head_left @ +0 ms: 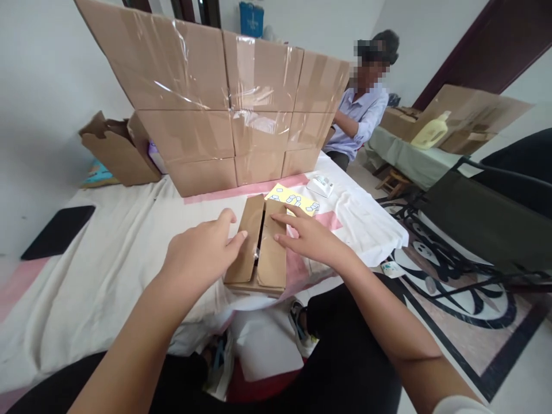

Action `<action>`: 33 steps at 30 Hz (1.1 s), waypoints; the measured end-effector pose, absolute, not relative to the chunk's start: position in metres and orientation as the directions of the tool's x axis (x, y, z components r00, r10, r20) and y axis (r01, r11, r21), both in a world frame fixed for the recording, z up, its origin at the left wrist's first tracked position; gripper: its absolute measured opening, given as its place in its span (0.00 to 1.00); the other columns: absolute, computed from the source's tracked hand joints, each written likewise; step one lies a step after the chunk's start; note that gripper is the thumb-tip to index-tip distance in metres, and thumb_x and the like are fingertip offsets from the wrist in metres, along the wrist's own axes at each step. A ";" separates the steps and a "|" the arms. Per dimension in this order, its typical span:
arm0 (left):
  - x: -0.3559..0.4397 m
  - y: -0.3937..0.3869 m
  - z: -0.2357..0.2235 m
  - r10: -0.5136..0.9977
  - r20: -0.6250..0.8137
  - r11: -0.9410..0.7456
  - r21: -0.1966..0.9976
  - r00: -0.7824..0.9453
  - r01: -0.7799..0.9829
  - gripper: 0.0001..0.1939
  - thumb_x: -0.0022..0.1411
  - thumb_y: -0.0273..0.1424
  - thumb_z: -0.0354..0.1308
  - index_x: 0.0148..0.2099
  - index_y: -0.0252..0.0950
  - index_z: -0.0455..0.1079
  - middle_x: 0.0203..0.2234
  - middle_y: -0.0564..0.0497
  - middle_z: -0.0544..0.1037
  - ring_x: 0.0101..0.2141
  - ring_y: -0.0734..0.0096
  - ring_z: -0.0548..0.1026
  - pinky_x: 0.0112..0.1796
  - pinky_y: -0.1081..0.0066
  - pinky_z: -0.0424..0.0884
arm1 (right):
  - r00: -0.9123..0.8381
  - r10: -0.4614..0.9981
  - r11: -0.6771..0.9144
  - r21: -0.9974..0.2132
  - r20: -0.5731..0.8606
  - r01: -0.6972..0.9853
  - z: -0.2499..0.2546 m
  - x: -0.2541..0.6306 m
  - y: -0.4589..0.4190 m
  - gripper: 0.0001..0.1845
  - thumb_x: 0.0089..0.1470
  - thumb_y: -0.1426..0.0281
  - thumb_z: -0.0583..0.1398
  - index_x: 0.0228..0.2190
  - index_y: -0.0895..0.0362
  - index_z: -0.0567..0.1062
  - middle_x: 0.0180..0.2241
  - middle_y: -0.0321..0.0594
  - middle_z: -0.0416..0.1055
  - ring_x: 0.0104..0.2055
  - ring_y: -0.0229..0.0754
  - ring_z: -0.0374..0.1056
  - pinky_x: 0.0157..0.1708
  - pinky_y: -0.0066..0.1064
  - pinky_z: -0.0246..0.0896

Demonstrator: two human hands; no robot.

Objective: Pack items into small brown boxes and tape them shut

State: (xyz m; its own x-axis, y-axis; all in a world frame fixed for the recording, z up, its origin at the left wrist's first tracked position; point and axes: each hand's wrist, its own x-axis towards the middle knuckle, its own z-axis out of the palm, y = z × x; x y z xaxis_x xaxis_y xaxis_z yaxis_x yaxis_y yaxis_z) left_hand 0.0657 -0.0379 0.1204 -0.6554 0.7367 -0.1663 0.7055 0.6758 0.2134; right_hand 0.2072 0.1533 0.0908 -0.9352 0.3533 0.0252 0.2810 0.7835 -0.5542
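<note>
A small brown cardboard box [261, 253] lies on the white cloth in front of me, its two top flaps nearly closed with a dark gap between them. My left hand [202, 253] rests on the left flap, fingers stretched out flat. My right hand [308, 236] lies on the right flap, fingers spread and flat. Neither hand grips anything. A yellow sheet with small blue-white stickers [293, 199] lies just beyond the box.
A wall of taped cardboard cartons [224, 98] stands behind the box. An open carton [118, 149] sits at the left, a black flat object [58, 230] near the table's left edge, a small white box [319, 185] at the right. Another person [362, 109] sits behind.
</note>
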 end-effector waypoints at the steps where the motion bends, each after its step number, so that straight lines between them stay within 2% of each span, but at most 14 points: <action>1: 0.071 -0.039 0.127 0.761 -0.136 0.647 0.232 -0.634 0.727 0.19 0.69 0.46 0.40 0.53 0.45 0.63 0.38 0.50 0.80 0.38 0.53 0.77 0.32 0.62 0.61 | -0.939 0.342 0.785 -0.557 0.022 0.273 0.091 0.206 0.153 0.29 0.61 0.60 0.62 0.62 0.51 0.71 0.71 0.48 0.50 0.69 0.57 0.56 0.66 0.52 0.56; 5: 0.082 -0.043 0.139 0.863 -0.200 0.505 0.309 -0.464 0.806 0.14 0.66 0.43 0.49 0.50 0.48 0.65 0.38 0.55 0.79 0.37 0.60 0.77 0.32 0.64 0.61 | -0.952 0.305 0.791 -0.565 0.032 0.235 0.091 0.205 0.153 0.28 0.62 0.60 0.61 0.62 0.49 0.71 0.72 0.46 0.47 0.69 0.57 0.58 0.66 0.51 0.56; 8: 0.083 -0.045 0.136 0.890 -0.220 0.452 0.318 -0.399 0.833 0.16 0.62 0.39 0.53 0.53 0.51 0.66 0.44 0.56 0.78 0.40 0.61 0.77 0.34 0.64 0.63 | -0.953 0.300 0.791 -0.566 0.030 0.231 0.091 0.204 0.151 0.28 0.63 0.59 0.60 0.63 0.49 0.70 0.73 0.45 0.44 0.71 0.56 0.55 0.67 0.51 0.56; 11: 0.085 -0.045 0.133 0.896 -0.164 0.443 0.257 -0.413 0.859 0.18 0.61 0.36 0.52 0.55 0.53 0.65 0.45 0.55 0.76 0.38 0.61 0.76 0.33 0.63 0.62 | -0.954 0.301 0.790 -0.565 0.015 0.241 0.090 0.204 0.151 0.29 0.63 0.58 0.59 0.64 0.50 0.68 0.73 0.46 0.42 0.70 0.58 0.55 0.66 0.52 0.57; 16: 0.096 -0.044 0.136 0.894 -0.092 0.448 0.134 -0.439 0.884 0.10 0.63 0.34 0.51 0.47 0.45 0.65 0.39 0.52 0.74 0.35 0.59 0.76 0.29 0.62 0.58 | -0.954 0.300 0.789 -0.563 0.006 0.245 0.091 0.204 0.150 0.29 0.63 0.60 0.59 0.64 0.50 0.69 0.73 0.46 0.43 0.70 0.59 0.55 0.66 0.52 0.57; 19: 0.106 -0.041 0.136 0.885 -0.026 0.465 0.008 -0.465 0.885 0.09 0.62 0.33 0.53 0.46 0.42 0.64 0.38 0.49 0.75 0.38 0.54 0.77 0.28 0.61 0.60 | -0.956 0.295 0.790 -0.566 0.012 0.236 0.091 0.205 0.148 0.28 0.64 0.60 0.58 0.63 0.50 0.69 0.73 0.47 0.42 0.68 0.60 0.59 0.64 0.53 0.59; 22: 0.115 -0.035 0.131 0.871 0.047 0.491 -0.091 -0.489 0.866 0.10 0.62 0.29 0.49 0.46 0.39 0.65 0.36 0.46 0.77 0.38 0.53 0.78 0.30 0.61 0.63 | -0.955 0.295 0.798 -0.558 0.031 0.228 0.091 0.207 0.147 0.28 0.64 0.61 0.58 0.63 0.50 0.69 0.73 0.48 0.44 0.68 0.61 0.59 0.63 0.53 0.60; 24: 0.118 -0.032 0.128 0.864 0.049 0.503 -0.116 -0.501 0.856 0.11 0.62 0.27 0.47 0.44 0.39 0.67 0.34 0.45 0.78 0.37 0.54 0.79 0.31 0.61 0.65 | -0.950 0.311 0.801 -0.547 0.033 0.243 0.090 0.208 0.146 0.28 0.63 0.61 0.59 0.63 0.50 0.69 0.73 0.49 0.45 0.68 0.62 0.58 0.63 0.54 0.60; 30: 0.119 -0.031 0.132 0.839 -0.007 0.537 -0.153 -0.544 0.829 0.16 0.66 0.28 0.40 0.42 0.38 0.71 0.31 0.43 0.79 0.33 0.51 0.80 0.30 0.60 0.65 | -0.951 0.294 0.826 -0.527 0.100 0.200 0.083 0.211 0.147 0.29 0.63 0.61 0.59 0.64 0.50 0.69 0.70 0.51 0.52 0.66 0.59 0.62 0.60 0.50 0.63; 33: 0.118 -0.033 0.138 0.823 -0.066 0.555 -0.123 -0.565 0.823 0.19 0.69 0.29 0.36 0.43 0.40 0.69 0.32 0.45 0.80 0.34 0.52 0.81 0.28 0.61 0.63 | -0.942 0.298 0.860 -0.473 0.154 0.195 0.082 0.211 0.143 0.33 0.62 0.62 0.60 0.67 0.48 0.64 0.70 0.52 0.52 0.65 0.61 0.62 0.58 0.51 0.64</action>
State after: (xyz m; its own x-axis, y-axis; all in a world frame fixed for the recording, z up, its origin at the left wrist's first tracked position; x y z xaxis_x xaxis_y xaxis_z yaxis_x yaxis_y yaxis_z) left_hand 0.1180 -0.0333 0.1383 -0.5649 0.8225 -0.0661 0.8227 0.5551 -0.1229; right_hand 0.2110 0.1430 0.0821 -0.9421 0.2978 0.1539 0.1945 0.8596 -0.4726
